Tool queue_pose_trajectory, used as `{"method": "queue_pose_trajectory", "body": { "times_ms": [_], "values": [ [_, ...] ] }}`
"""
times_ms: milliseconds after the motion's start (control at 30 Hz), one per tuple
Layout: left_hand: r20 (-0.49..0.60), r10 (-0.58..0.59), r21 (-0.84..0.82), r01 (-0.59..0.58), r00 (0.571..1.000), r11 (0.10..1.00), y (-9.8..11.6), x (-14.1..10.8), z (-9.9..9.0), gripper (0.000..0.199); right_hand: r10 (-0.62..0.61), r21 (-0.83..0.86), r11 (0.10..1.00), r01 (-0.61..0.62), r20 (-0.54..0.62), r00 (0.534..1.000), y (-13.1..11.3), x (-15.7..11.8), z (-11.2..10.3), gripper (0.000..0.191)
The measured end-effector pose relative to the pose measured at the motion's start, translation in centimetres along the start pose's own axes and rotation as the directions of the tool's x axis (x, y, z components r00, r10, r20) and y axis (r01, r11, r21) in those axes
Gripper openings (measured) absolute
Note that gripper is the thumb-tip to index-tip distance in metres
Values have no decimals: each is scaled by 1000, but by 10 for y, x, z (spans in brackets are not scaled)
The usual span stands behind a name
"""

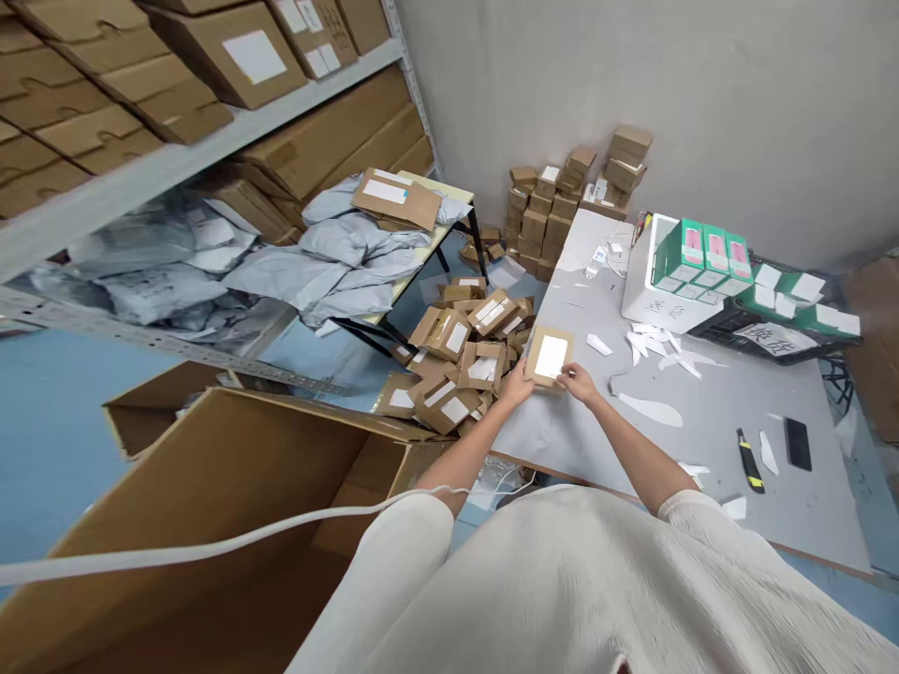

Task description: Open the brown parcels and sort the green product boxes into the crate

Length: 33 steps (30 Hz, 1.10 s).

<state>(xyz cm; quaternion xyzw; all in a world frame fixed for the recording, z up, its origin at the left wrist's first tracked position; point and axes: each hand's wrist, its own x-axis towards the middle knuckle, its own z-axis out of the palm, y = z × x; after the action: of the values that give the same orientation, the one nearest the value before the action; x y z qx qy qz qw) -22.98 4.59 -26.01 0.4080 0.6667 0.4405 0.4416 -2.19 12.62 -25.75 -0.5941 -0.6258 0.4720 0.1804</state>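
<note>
A small brown cardboard box [539,373] with a white label [552,357] on its top lies at the left edge of the grey table [582,440]. My left hand [518,384] grips the box at its near left corner. The fingers of my right hand [577,383] are pinched together at the lower right corner of the label; whether they hold the label's edge is too small to tell. White paper scraps [650,408] lie to the right of my right hand.
Small boxes [449,339] lie heaped on the floor left of the table. A utility knife [750,461] and a black phone [797,444] rest at the table's right. Green boxes [692,251] stand in a white bin [642,295]. A large open carton [211,524] stands at my left.
</note>
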Motion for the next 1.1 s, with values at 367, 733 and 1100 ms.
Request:
{"method": "queue_pose_trajectory", "body": {
  "times_ms": [367,733,1100],
  "values": [
    [40,101,100,-105,994,989,28,-11,88,60,40,104,994,-27,-125,991,34,-46,-90,35],
    [188,147,136,-174,971,975,58,-49,254,71,84,89,994,-65,-232,969,142,-95,-226,37],
    [238,73,153,-112,969,982,48,-76,349,65,81,6,997,-81,-197,977,231,-126,-283,31]
  ]
}}
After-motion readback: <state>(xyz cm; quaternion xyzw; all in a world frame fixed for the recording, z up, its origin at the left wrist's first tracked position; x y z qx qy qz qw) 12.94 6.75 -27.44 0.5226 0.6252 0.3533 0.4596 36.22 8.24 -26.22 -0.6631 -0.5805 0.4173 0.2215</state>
